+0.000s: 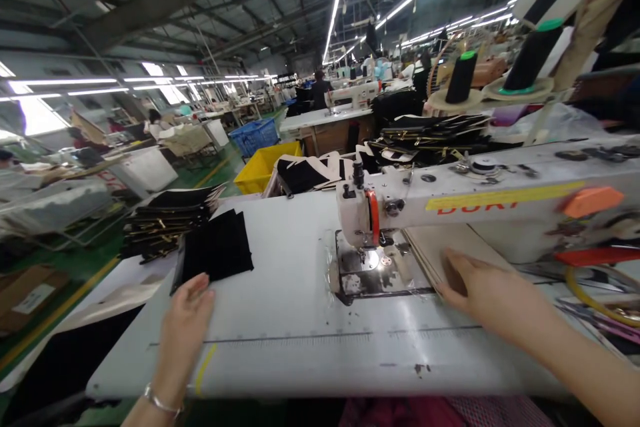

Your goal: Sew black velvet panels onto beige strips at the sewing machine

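My left hand (pixel 187 317) is at the near edge of some black fabric pieces (pixel 220 250) on the left of the table. Its fingers are loosely bent and a little apart, with nothing visible in them; whether the fingertips touch the cloth is unclear. Under the arm of a white sewing machine (pixel 395 203), beige panels (pixel 463 243) lie in a flat stack. My right hand (pixel 480 283) grips the near left part of that stack, thumb at the edge and fingers on top. The needle plate (pixel 367 270) lies left of the panels, with no cloth on it.
Folded black pieces with zips (pixel 167 217) are piled beyond the table's left corner. Behind the table stand a yellow bin (pixel 267 163) and more black and beige pieces (pixel 315 173). Black thread cones (pixel 461 79) rise behind the machine. Scissors and a yellow ring (pixel 593 300) lie at right.
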{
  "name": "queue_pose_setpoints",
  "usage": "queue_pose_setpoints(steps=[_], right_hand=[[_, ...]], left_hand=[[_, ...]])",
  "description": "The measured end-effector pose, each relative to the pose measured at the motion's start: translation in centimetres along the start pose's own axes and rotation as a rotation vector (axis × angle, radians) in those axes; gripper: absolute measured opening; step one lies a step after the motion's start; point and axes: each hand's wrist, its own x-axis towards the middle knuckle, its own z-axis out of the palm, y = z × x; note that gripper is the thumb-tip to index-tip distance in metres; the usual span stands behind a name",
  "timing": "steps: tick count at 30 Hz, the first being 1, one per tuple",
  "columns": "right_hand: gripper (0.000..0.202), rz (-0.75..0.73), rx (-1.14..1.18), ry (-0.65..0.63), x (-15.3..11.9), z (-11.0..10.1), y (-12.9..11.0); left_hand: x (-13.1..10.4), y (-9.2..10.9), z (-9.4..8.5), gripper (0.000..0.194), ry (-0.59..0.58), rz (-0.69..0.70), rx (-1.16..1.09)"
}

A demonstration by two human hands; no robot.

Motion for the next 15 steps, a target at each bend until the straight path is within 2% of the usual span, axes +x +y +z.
queue_pose_setpoints(steps=[3,7,11,15], right_hand=[[0.057,0.006,-0.006,-0.007,-0.1,-0.2,-0.1],[0.066,-0.025,0.021,-0.031,-0.3,-0.1,0.7],[0.062,-0.051,0.064,-0.087,0.0,-0.4,2.0],[0.061,-0.075,0.104,-0.123,0.1,-1.0,2.7]], left_hand=[[-2.3,4.1,2.3,0.039,-0.204,0.027,-0.106],[-5.2,8.1,4.4,0.038,-0.386,0.107,-0.231],[-7.4,10.9,6.0,0.033,-0.533,0.187,-0.299],[-9.0,12.7,6.9,0.031,-0.601,0.225,-0.361]])
